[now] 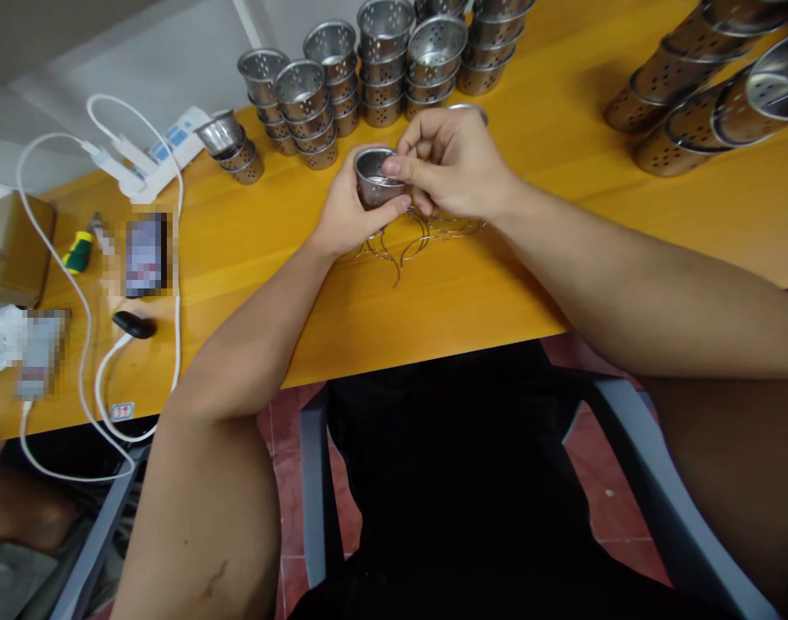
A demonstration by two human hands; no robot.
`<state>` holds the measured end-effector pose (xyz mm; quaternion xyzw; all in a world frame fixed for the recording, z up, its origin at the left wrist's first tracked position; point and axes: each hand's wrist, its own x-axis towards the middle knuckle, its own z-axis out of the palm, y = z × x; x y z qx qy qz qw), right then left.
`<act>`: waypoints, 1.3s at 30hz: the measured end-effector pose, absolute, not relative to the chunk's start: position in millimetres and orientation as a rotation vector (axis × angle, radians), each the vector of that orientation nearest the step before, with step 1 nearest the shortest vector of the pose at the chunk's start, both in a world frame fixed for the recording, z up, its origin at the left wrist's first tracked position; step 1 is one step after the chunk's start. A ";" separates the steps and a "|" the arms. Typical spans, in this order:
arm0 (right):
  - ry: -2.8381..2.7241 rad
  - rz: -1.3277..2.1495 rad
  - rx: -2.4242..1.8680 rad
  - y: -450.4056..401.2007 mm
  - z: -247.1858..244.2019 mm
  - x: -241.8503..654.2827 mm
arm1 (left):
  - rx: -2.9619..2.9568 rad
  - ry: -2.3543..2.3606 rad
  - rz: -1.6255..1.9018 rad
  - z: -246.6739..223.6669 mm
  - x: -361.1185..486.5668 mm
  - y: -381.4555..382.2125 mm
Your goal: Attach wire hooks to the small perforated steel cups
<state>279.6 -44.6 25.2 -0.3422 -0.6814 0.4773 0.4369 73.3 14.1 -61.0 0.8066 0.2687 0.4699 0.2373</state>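
My left hand [350, 207] is wrapped round a small metal cup [373, 176], its mouth tilted up toward me. At the cup's right rim, my right hand [455, 159] is closed with thumb and forefinger pinched together; whatever is between those fingertips is too small to make out. Just below both hands, several thin curved wire pieces [397, 250] lie on the yellow wooden table [368, 327]. Another metal rim [469, 112] shows partly behind my right hand.
Stacks of perforated metal cups [381, 69] line the table's back. More tall stacks [697, 112] stand at right. A white power strip [167, 151], white cables, a phone [146, 254] and a green-yellow screwdriver handle [79, 251] are on the left. Another person's leg [25, 508] is at lower left.
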 end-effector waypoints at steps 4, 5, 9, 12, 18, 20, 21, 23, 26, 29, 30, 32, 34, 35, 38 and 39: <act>-1.686 1.212 -0.856 -45.3 26.4 280.1 | 2.223 0.712 1.321 -59.8 74.5 12.9; -1.685 1.216 -0.849 -44.9 26.3 280.4 | 2.221 0.702 1.330 -59.2 74.8 12.3; -1.692 1.230 -0.804 -43.1 25.7 280.9 | 2.214 0.707 1.320 -57.5 75.1 10.1; -1.697 1.235 -0.804 -42.8 25.9 280.5 | 2.200 0.721 1.328 -57.7 75.0 10.0; -1.681 1.252 -0.800 -41.9 26.8 281.4 | 2.177 0.656 1.374 -61.8 74.9 16.1; -1.701 1.258 -0.770 -40.9 26.8 282.7 | 2.170 0.642 1.378 -63.1 74.3 18.4; -1.711 1.262 -0.763 -40.5 26.8 283.2 | 2.168 0.644 1.372 -63.5 74.0 19.1; -1.714 1.266 -0.769 -40.4 26.7 283.7 | 2.168 0.654 1.362 -63.3 73.5 19.0; -1.700 1.253 -0.798 -41.6 26.3 282.7 | 2.180 0.670 1.365 -60.1 73.8 14.7; -1.709 1.239 -0.807 -43.2 25.9 281.2 | 2.188 0.708 1.366 -54.7 74.8 7.8; -1.712 1.235 -0.801 -43.7 25.8 281.0 | 2.191 0.721 1.366 -53.3 75.1 6.0; -1.704 1.228 -0.785 -44.5 25.6 281.2 | 2.201 0.736 1.364 -52.4 75.0 4.6; -1.692 1.217 -0.787 -44.8 25.3 282.0 | 2.215 0.739 1.345 -54.4 74.4 6.1; -1.694 1.207 -0.796 -44.7 25.0 282.5 | 2.220 0.737 1.337 -56.1 74.1 7.6; -1.716 1.153 -0.812 -43.0 23.1 283.5 | 2.227 0.732 1.344 -61.5 73.8 12.7; -1.711 1.123 -0.809 -42.1 22.2 283.6 | 2.232 0.740 1.350 -62.5 74.0 13.9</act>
